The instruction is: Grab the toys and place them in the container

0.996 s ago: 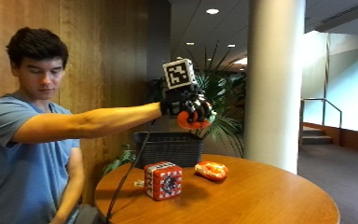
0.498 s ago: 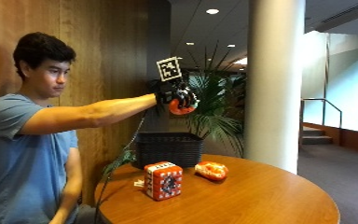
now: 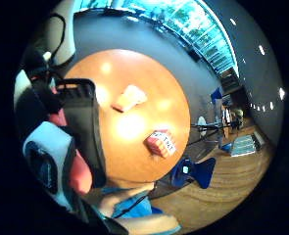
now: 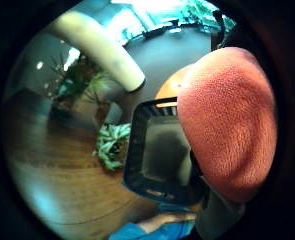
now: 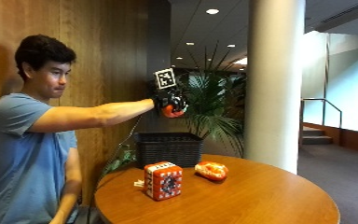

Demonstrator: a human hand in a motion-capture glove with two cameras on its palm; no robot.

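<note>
While the gloved right hand curls round an orange knit toy mid-frame, above the black container, it looks soft, light, squeezable anywhere.

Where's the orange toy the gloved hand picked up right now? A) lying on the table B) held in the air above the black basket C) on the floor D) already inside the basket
B: the right hand grips the orange toy in the air, above the black basket; the thumb side palm view shows the basket open below it.
</note>
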